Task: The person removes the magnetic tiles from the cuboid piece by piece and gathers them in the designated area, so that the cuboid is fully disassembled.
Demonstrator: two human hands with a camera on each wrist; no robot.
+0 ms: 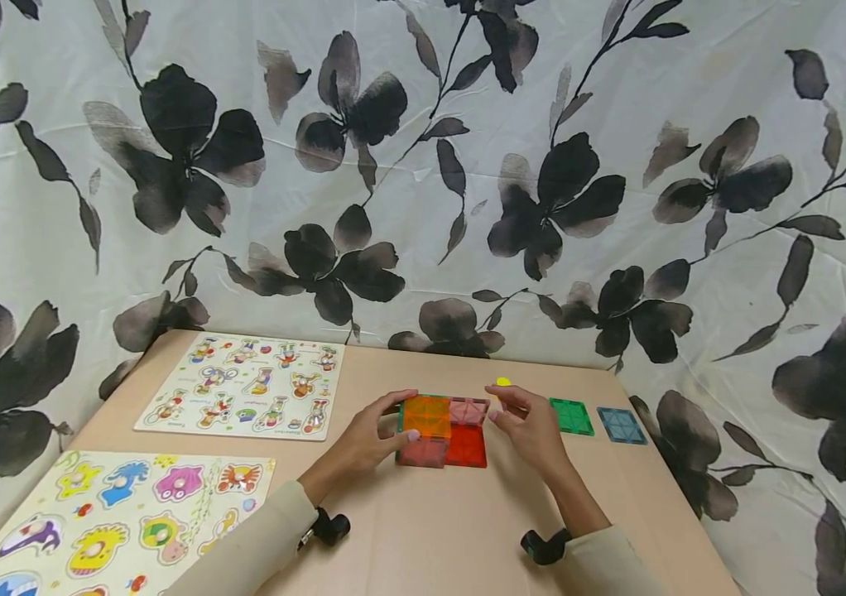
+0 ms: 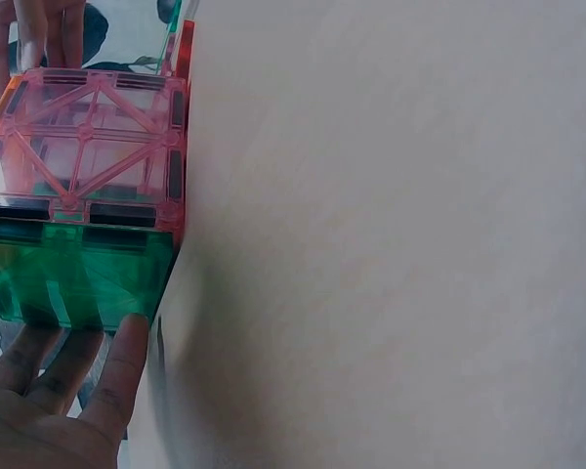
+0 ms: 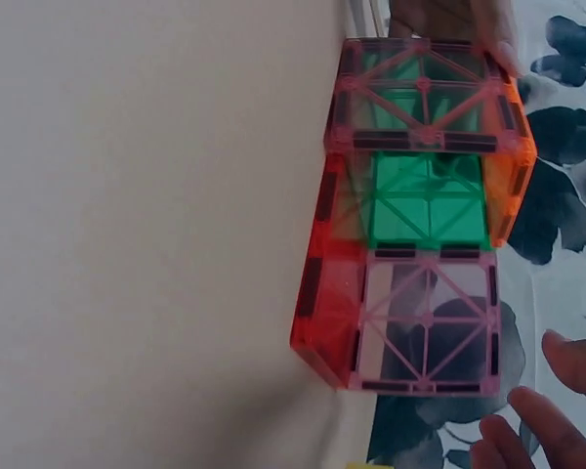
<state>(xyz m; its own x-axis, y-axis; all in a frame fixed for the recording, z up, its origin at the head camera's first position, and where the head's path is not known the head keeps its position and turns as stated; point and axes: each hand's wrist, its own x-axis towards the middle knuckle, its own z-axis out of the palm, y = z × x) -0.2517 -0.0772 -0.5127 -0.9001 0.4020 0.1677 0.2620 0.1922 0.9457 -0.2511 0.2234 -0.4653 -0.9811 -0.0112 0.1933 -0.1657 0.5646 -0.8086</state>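
Note:
A small box of see-through magnetic tiles stands mid-table, with an orange tile on top, a pink tile at its front and a red tile low on the right. Another pink tile stands upright behind the red one. My left hand grips the box from the left, its thumb near the front edge. In the left wrist view, its fingertips touch a green side tile. My right hand is beside the right pink tile; in the right wrist view its fingers are apart from the tiles, holding nothing.
A loose green tile and a blue tile lie to the right. A small yellow piece shows behind my right hand. Two picture puzzle boards lie on the left. A floral cloth hangs behind the table.

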